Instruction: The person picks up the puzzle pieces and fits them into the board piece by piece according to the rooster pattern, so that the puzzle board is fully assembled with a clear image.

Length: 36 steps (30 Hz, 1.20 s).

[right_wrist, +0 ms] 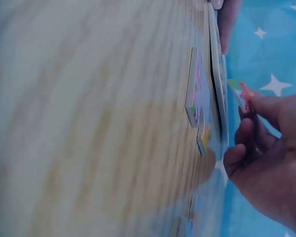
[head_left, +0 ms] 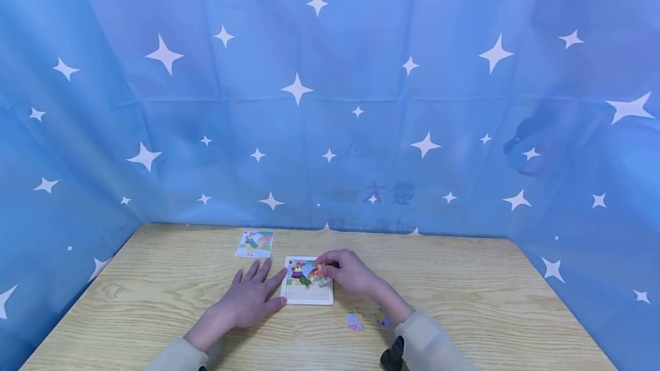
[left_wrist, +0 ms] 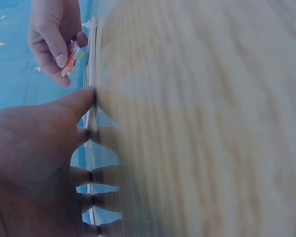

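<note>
A white-rimmed jigsaw tray [head_left: 309, 301] lies on the table, partly filled with a picture of a colourful rooster; its lower part shows pale. Flat on the wood to its left, the left hand [head_left: 250, 299] has its fingers spread, with thumb and index fingertip at the tray's left edge. Between thumb and fingers the right hand [head_left: 350, 271] pinches an orange, green and white puzzle piece [right_wrist: 239, 94], tilted over the tray's right side. Two loose spots of puzzle pieces sit below right: a lilac piece [head_left: 354, 320] and a yellow-and-purple one [head_left: 382, 318], partly hidden by the right forearm.
Behind the left hand lies a square picture card [head_left: 255, 243] showing the rooster. A black device [head_left: 394, 354] is strapped at the right wrist. Blue curtain with white stars [head_left: 330, 102] rises at the wooden table's [head_left: 490, 296] back edge and both sides.
</note>
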Available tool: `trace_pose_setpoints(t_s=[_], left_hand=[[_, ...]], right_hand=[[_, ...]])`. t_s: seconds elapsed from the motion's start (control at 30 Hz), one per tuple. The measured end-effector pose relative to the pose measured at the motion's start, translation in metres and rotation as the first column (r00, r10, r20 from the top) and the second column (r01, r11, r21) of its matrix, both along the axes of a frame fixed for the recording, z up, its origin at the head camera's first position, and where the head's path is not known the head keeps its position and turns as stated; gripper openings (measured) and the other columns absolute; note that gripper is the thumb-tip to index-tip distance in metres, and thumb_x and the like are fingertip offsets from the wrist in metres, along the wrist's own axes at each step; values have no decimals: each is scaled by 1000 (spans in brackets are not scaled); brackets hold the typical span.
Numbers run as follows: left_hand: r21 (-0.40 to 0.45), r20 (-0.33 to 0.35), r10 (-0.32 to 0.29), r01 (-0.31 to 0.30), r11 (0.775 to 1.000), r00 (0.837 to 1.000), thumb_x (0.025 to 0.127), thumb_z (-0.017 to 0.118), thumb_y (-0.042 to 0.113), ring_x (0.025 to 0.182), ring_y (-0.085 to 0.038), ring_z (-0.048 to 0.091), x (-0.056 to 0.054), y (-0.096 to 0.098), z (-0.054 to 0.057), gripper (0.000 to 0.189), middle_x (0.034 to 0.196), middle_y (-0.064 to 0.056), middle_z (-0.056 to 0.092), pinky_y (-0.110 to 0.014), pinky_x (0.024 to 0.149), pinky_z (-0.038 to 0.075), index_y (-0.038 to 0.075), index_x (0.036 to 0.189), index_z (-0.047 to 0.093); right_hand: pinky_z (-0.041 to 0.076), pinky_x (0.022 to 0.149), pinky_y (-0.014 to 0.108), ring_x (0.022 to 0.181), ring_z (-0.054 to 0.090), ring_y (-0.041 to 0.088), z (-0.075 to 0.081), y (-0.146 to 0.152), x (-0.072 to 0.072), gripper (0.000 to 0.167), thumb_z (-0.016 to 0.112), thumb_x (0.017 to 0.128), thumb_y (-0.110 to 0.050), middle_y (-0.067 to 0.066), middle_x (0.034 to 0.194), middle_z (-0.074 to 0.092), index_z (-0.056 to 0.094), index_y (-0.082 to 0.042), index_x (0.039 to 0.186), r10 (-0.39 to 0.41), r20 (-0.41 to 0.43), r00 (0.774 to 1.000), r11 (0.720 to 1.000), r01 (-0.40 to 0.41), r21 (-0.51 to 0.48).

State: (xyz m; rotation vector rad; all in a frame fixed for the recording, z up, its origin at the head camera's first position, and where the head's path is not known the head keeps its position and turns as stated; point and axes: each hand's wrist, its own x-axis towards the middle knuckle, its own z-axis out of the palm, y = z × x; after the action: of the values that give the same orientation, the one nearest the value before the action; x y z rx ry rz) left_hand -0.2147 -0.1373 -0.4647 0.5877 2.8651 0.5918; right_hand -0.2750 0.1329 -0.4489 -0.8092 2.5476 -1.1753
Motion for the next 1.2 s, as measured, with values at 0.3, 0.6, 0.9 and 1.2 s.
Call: trace_pose_setpoints(t_s=[0.3,0.6,0.9,1.2], left_hand=[[8,1,4,-4,1000,1000,104,54,51,152,-49,12,-2,0,-1,65,165,-26,22,-74,113,13,17,158,42],[12,6,-22,22,1000,1000,105,51,53,151,-51,13,0,0,3,67,164,-28,22,-76,112,13,14,159,42],[11,16,-17,17,1000,1000,105,50,54,151,-51,13,1,0,4,68,165,-28,22,-76,112,13,14,159,41],[2,14,-8,8,1000,1000,105,52,51,152,-50,12,1,-1,4,66,165,-26,21,-75,113,13,15,159,40]], right_hand=[[47,74,29,85,57,10,3,-2,-3,26,52,108,-6,1,108,69,75,-6,121,141,-43,989,988,-137,77],[46,69,27,77,55,9,-1,-2,-3,22,65,99,0,-1,95,65,70,-5,121,97,-37,995,993,-95,65],[50,66,26,75,61,11,-4,-1,-5,16,67,96,1,-4,88,68,75,-7,107,58,18,998,998,-58,-18],[45,64,26,72,54,11,-7,-4,-8,16,71,95,-2,-6,90,67,78,-7,108,38,-54,998,999,-37,32]])
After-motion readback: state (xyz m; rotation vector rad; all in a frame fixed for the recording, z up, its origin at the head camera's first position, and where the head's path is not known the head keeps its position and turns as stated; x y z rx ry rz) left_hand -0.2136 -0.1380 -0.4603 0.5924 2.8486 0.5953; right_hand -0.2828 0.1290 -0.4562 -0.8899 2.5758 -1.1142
